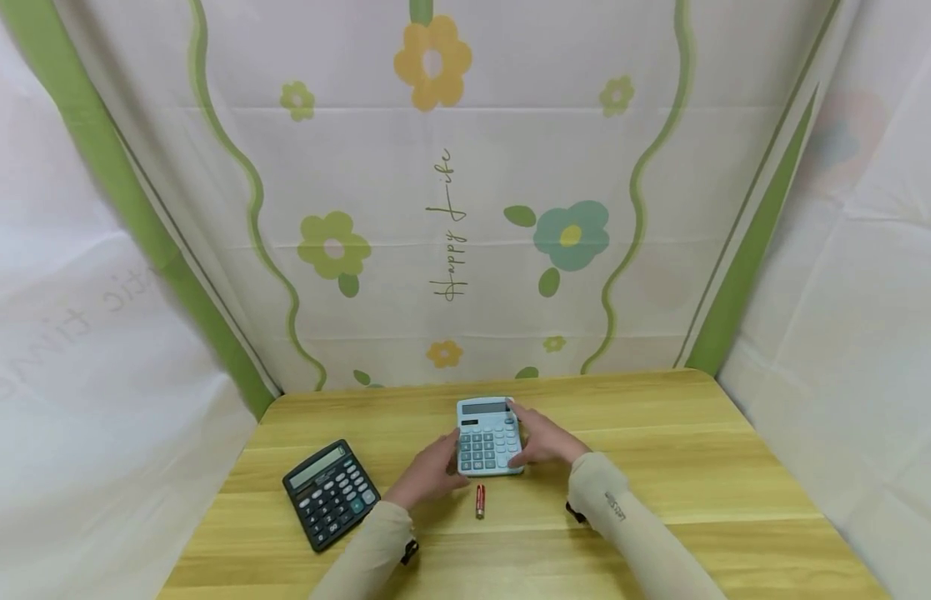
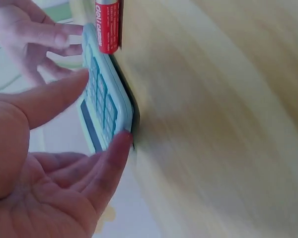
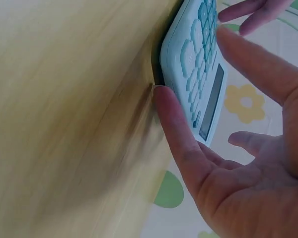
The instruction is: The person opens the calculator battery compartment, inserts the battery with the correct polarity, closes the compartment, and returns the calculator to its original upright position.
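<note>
A light blue calculator (image 1: 489, 437) lies face up on the wooden table, its display toward the far side. At its left side is my left hand (image 1: 432, 471), thumb apart from the fingers; in the left wrist view the little fingertip is at the calculator's edge. My right hand (image 1: 543, 436) is at the other side, and in the right wrist view a fingertip (image 3: 164, 94) meets the lower edge. Neither hand has its fingers curled round the calculator. Just in front of it lies a red battery (image 1: 480, 502), also visible as a red battery (image 2: 108, 25) in the left wrist view.
A black calculator (image 1: 332, 493) lies turned at an angle on the left part of the table, close to my left forearm. Behind the table (image 1: 698, 467) hangs a white curtain (image 1: 390, 175) with printed flowers, and more cloth hangs on both sides.
</note>
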Motion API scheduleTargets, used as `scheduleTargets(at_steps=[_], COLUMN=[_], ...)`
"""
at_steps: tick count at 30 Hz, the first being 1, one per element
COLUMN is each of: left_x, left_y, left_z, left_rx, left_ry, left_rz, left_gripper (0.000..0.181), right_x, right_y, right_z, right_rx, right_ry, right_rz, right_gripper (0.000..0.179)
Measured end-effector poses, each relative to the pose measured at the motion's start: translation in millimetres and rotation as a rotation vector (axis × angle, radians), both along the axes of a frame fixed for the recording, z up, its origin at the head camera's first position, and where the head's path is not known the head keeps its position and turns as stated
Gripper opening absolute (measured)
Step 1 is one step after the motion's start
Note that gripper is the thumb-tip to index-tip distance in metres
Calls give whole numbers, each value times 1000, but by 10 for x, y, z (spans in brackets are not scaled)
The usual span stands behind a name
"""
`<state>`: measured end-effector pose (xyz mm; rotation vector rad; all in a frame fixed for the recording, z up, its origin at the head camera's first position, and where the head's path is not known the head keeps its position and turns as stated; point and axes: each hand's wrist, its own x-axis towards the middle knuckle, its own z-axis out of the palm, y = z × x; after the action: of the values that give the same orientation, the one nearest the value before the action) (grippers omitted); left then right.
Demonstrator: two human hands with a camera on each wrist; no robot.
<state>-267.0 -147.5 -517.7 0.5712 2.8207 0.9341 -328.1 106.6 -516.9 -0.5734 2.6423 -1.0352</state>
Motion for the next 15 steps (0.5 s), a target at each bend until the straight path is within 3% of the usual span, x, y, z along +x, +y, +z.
scheduleTargets(at_steps=[3, 6, 12, 15], left_x=[86, 183, 408, 518], left_y=[-126, -302, -796, -1102], left_z=[37, 47, 94, 164], left_rx=[21, 19, -37, -79], left_ry=[6, 66, 243, 293], left_rz=[-6, 29, 225, 304], left_gripper=[85, 77, 69, 71], right_x=[2, -11, -68, -115], right_y=[-28, -59, -134, -185], right_z=[-6, -27, -56, -59], right_rx=[8, 13, 8, 3], right_ry=[-5, -1, 6, -3], right_rz=[12, 10, 1, 12], right_gripper=[124, 124, 117, 114])
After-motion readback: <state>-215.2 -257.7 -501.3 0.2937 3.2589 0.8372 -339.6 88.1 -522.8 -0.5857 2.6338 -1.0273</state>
